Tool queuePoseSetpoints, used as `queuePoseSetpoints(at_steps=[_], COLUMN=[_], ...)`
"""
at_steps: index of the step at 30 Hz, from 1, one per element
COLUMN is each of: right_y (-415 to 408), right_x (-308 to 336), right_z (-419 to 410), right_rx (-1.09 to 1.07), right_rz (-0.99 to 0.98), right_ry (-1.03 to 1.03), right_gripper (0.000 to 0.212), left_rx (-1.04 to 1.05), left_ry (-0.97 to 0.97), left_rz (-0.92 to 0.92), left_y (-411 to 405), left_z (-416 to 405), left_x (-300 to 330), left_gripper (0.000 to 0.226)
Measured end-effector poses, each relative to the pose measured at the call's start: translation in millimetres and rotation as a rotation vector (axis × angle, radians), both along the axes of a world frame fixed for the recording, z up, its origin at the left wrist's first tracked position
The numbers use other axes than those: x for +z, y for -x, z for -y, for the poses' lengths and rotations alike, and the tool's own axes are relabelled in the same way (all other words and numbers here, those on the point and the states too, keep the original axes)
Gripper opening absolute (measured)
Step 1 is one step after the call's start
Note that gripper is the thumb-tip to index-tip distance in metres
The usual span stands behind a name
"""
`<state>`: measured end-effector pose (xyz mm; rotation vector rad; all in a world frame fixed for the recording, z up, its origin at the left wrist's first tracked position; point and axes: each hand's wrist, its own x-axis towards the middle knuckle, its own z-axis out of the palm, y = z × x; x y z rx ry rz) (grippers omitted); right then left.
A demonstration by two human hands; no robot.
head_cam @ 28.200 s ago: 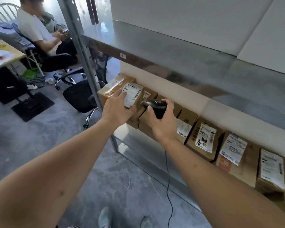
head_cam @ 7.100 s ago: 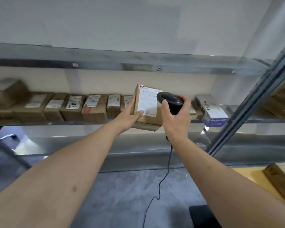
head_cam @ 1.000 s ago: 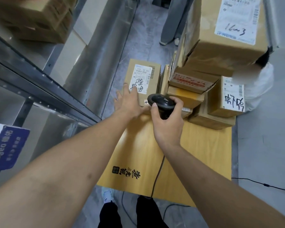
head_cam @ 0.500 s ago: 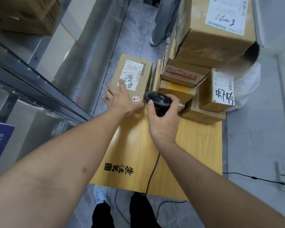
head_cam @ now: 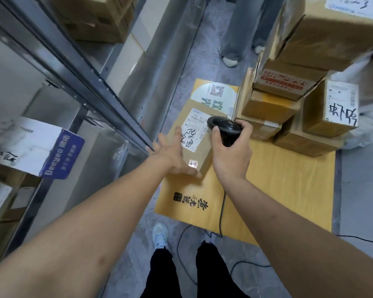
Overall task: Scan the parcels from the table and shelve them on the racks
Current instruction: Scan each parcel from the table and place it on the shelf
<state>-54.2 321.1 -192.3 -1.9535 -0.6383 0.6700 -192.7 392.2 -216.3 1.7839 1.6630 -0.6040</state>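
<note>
Head view, read left to right. At far left the racks (head_cam: 80, 67) rise with stored cartons, a blue-labelled box (head_cam: 37, 147) on one shelf; their upper and lower levels run out of frame. Next, the left hand (head_cam: 172, 155) lies on the near-left part of the parcel (head_cam: 197, 134), its fingers (head_cam: 178, 134) straight and spread across the top face, the thumb under the near edge; whether the palm bears weight cannot be told. The parcel is a flat brown carton at the left edge of the table (head_cam: 278, 190), its long axis running from near to far, with the shipping label (head_cam: 195, 132) face up. The right hand (head_cam: 230, 151), fingers curled around the black scanner (head_cam: 224, 127), holds the scanner head directly over the label's right portion, so the barcode lies just below and slightly left of the scanner. The left hand is the nearer one for lifting. Part of the label is hidden by the scanner and the fingers. At right, stacked parcels (head_cam: 289, 100) crowd the far table; the topmost is cut off by the frame. The scanner's cable (head_cam: 221, 211) drops off the table's near edge.
</note>
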Motion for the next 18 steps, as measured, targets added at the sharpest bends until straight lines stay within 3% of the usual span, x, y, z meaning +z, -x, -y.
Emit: queuePoseSetpoints(at_steps=[6, 12, 18], right_y=[13.2, 21.2, 35.3], right_x=[-4.4, -11.9, -11.5], right_z=[6.6, 12.0, 16.2], right_rx=[-0.009, -0.038, -0.037], right_rz=[-0.001, -0.008, 0.002], right_ry=[0.0, -0.001, 0.012], right_gripper=[0.049, 0.05, 0.048], left_rx=[0.144, 0.382, 0.422], left_ry=[-0.138, -0.043, 0.146], left_rz=[0.423, 0.659, 0.567], left_y=[31.9, 48.3, 71.6], left_z=[0.8, -0.3, 8.2], left_x=[-15.5, -37.4, -31.7], left_gripper=[0.122, 0.138, 0.16])
